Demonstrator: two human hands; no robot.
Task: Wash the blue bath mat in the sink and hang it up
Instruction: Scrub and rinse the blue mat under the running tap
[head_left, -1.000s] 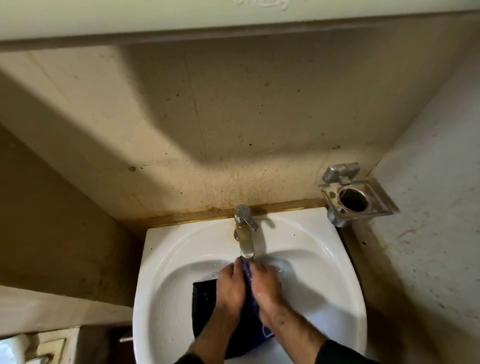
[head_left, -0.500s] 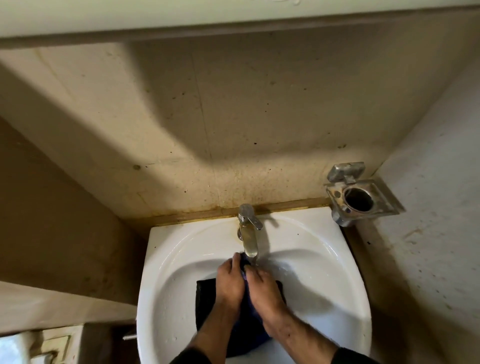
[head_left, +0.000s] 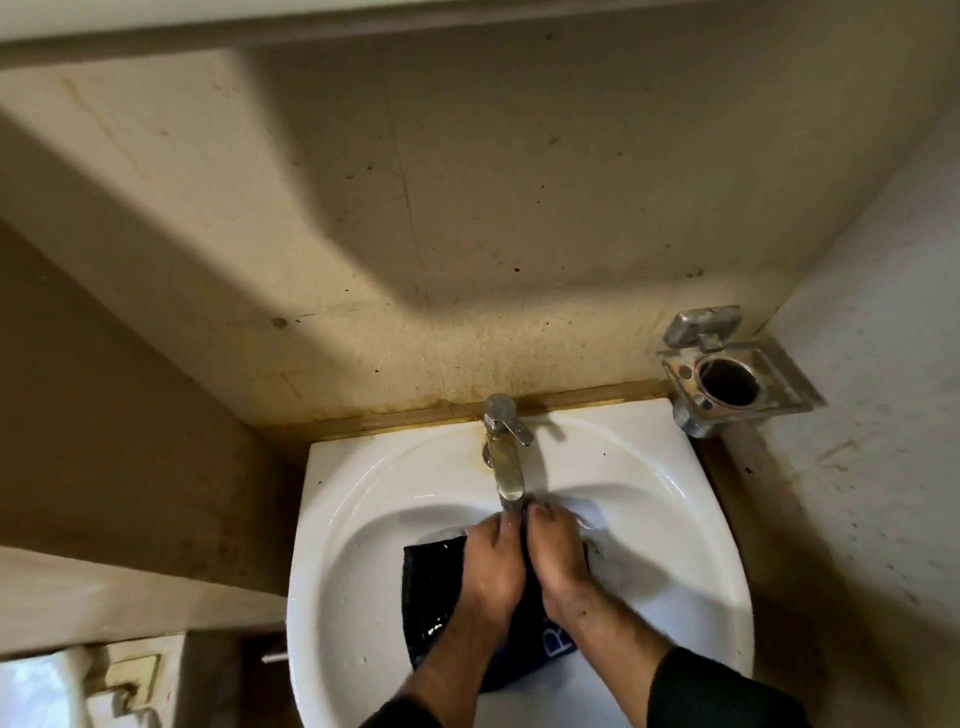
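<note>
The blue bath mat (head_left: 434, 597) lies wet and dark in the white sink (head_left: 363, 499), bunched up under the chrome tap (head_left: 506, 457). My left hand (head_left: 491, 564) and my right hand (head_left: 558, 558) sit side by side on the mat, fingers curled into a raised fold of it just below the tap's spout. White lettering shows on the mat's blue edge near my right wrist. The part of the mat under my hands and forearms is hidden.
A metal holder (head_left: 727, 382) with a round hole is fixed to the wall at the sink's back right. Stained walls close in behind and on both sides. A ledge (head_left: 130, 592) runs low on the left.
My hands have shifted slightly up toward the tap's spout while rubbing the fold of the mat between them. The mat stays in the basin.
</note>
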